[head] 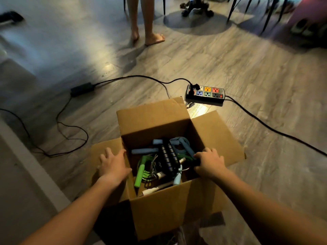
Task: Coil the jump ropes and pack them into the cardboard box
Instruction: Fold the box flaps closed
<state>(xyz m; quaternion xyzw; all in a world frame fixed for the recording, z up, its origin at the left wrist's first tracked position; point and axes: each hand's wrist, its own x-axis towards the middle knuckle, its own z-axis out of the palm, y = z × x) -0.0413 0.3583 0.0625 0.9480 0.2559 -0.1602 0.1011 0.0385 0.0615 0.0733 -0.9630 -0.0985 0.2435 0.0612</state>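
An open cardboard box (159, 207) stands on the floor in front of me with its flaps folded out. Inside lie several coiled jump ropes: a green one (141, 172), a blue one with foam handles (178, 145), a black beaded-handle one (168, 156) and white-handled ones (152, 190). My left hand (113, 165) rests with spread fingers on the box's left flap and rim. My right hand (208, 163) is at the box's right rim, its fingers curled over something dark inside; what it grips is hidden.
A multi-colour power strip (205, 93) lies just behind the box, with black cables (265, 124) running right and left across the wood floor. A black adapter (82, 89) sits at the left. A person's bare feet (150, 36) and chair legs (233, 7) are farther back.
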